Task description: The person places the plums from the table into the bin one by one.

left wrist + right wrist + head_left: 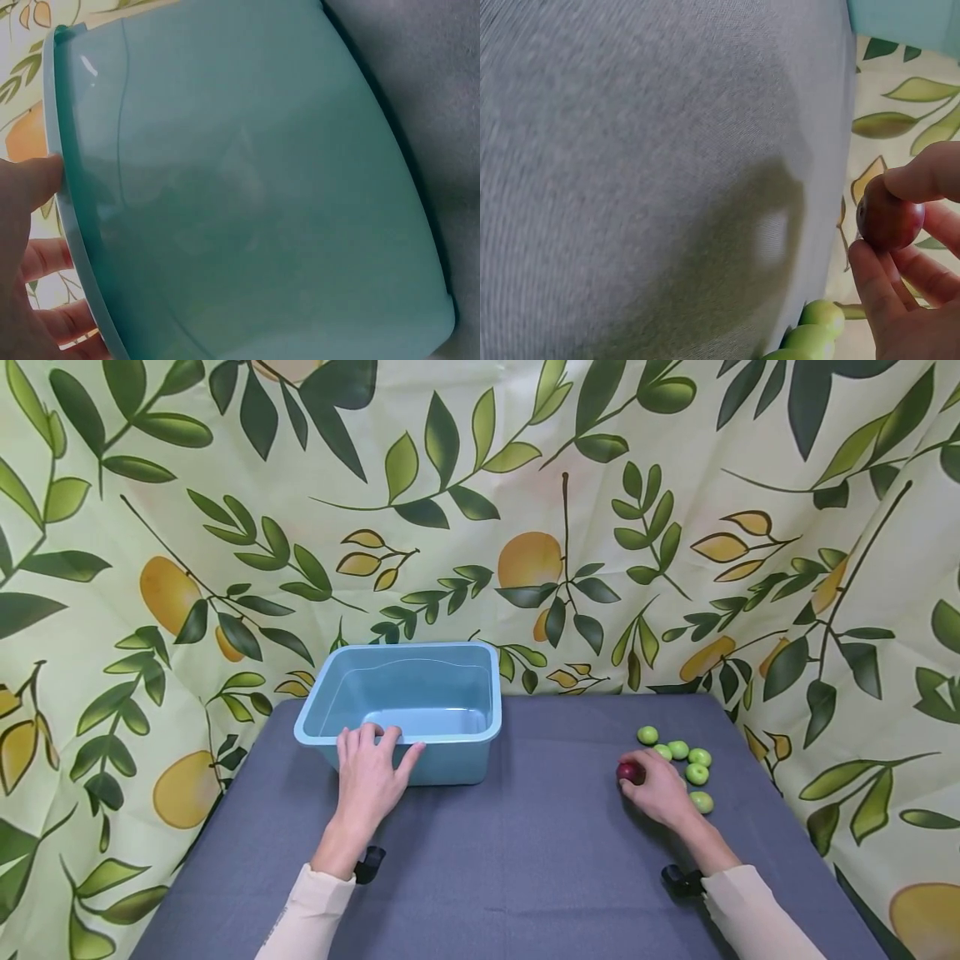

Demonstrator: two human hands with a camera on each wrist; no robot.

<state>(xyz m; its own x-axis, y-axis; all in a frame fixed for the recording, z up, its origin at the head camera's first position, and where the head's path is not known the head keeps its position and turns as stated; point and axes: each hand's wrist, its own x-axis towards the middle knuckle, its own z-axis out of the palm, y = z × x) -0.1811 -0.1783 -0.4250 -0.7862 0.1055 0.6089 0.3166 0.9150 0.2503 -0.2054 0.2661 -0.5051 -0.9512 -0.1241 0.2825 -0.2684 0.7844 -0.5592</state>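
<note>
My left hand (369, 781) holds the near rim of a light blue plastic tub (491, 727), fingers hooked over it. In the left wrist view the thumb lies at the rim of the tub (247, 180) and the other fingertips show beyond it. Over the right side of the table, my right hand (658, 787) pinches a small dark red plum (631, 772) between thumb and fingertips. The right wrist view shows this plum (889, 215) held above the cloth, with the hand's shadow below. Several small green fruits (697, 774) lie just beyond and to the right of that hand.
A dark grey-blue cloth (517, 860) covers the table. The tub stands at the back left, near the leaf-and-fruit patterned curtain (450, 560) behind the table. Black straps (681, 881) sit at both wrists.
</note>
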